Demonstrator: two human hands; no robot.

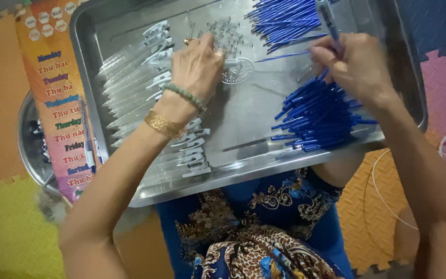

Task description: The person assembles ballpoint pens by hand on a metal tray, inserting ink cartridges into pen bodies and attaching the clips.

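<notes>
Springs [223,32], small coiled wire ones, lay heaped near the far middle of a shiny steel tray [264,103] resting on the person's lap. The left hand [197,64] pressed down among them, fingers curled; whether it gripped one I cannot tell. The right hand [354,62] was pinched shut on a blue-and-clear pen [327,18], held upright. Clear plastic barrels [135,82] with white clips filled the tray's left side; thin blue refills [316,116] lay piled at right, more blue refills [282,20] at the far edge. Foam mats [1,119] lay beneath.
</notes>
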